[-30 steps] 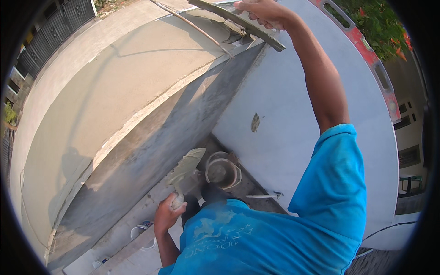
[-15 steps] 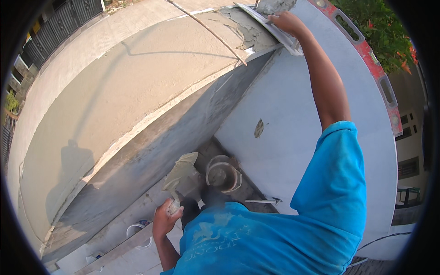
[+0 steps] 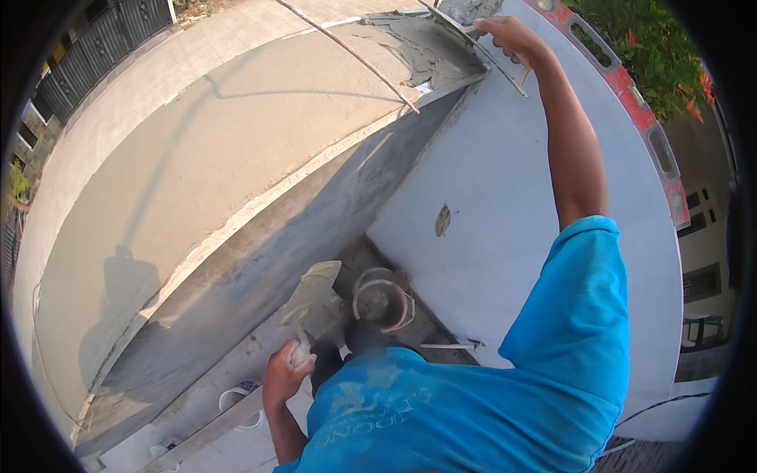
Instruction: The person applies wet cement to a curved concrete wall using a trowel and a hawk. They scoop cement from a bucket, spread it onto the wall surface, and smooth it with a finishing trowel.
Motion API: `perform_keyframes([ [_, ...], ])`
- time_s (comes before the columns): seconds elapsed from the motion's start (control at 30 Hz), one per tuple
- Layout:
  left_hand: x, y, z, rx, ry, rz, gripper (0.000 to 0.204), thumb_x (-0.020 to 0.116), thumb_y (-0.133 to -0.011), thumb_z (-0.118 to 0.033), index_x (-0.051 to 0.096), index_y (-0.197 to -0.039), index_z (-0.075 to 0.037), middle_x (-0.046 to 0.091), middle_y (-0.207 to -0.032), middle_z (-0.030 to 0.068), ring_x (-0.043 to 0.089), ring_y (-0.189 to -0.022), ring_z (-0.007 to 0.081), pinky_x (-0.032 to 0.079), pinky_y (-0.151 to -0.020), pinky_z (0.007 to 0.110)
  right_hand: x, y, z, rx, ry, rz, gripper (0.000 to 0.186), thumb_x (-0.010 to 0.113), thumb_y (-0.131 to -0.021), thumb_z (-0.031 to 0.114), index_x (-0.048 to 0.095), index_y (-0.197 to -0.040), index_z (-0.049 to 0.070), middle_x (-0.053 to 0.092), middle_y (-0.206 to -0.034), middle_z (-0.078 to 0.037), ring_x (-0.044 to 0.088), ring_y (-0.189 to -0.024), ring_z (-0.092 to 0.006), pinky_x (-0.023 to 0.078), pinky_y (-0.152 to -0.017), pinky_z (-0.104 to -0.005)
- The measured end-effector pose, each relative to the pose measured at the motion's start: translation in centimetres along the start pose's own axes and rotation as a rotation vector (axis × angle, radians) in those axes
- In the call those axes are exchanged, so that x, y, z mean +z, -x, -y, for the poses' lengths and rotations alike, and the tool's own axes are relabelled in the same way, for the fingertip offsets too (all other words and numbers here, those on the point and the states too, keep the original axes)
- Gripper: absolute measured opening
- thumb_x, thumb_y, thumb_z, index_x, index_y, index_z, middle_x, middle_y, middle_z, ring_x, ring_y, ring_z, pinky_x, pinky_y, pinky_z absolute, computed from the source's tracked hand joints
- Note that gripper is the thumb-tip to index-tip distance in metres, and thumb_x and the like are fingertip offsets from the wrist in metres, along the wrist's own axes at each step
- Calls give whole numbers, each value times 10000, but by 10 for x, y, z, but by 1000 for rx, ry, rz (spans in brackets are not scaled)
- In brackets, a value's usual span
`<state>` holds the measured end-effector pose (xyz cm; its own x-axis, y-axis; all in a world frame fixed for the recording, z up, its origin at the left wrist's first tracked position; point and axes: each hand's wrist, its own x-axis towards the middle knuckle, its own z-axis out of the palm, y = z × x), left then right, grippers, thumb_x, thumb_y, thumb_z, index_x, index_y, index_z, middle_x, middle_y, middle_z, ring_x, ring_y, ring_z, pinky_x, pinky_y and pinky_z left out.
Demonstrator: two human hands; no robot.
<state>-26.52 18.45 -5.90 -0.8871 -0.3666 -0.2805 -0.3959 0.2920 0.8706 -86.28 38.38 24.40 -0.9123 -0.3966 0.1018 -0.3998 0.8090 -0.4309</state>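
Stick (image 3: 353, 59) across right part of the slab (image 3: 213, 169), tip past its near edge, mortar (image 3: 426, 59) at its far right corner, float (image 3: 464, 35) in right hand (image 3: 512, 39) beside, level (image 3: 640, 106) along outer edge of the wall (image 3: 544, 268), bucket (image 3: 398, 297) on the floor (image 3: 430, 325), trowel (image 3: 314, 288) in left hand (image 3: 284, 375), left of bucket.

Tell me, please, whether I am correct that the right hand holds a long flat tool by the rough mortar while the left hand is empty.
The left hand is not empty: the head view shows it gripping a smeared trowel. The right hand does hold a long flat tool by the rough mortar.
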Motion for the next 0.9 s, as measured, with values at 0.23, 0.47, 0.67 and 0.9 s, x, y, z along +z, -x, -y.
perform_keyframes([
  [0.23,-5,0,-1,-27,-3,22,309,778,-845,-233,587,-940,-10,606,-702,139,575,-612,251,482,-625,377,17,-15,-11,25,80,-27,557,601,-964,519,708,-1175,15,460,-723,-39,382,-494,-135,308,-442,-341],
  [0.47,-4,6,5,-68,-40,-11,314,777,-847,-243,597,-973,-19,620,-734,138,600,-636,263,489,-638,381,35,-74,-37,97,57,18,581,596,-982,510,664,-1250,0,431,-748,-44,336,-483,-105,253,-427,-341],
  [0.67,-5,12,10,-106,15,-15,320,774,-853,-253,590,-975,-21,620,-753,141,603,-650,272,492,-650,381,33,-76,-28,63,64,47,660,598,-963,560,649,-1302,-4,526,-820,-118,384,-496,-124,298,-442,-340],
  [0.9,-6,7,13,-41,-18,-6,321,774,-850,-249,586,-964,-15,614,-739,138,582,-632,271,486,-636,380,37,-35,7,56,-29,124,583,590,-975,498,645,-1364,68,558,-820,-103,410,-512,-128,337,-439,-322],
])
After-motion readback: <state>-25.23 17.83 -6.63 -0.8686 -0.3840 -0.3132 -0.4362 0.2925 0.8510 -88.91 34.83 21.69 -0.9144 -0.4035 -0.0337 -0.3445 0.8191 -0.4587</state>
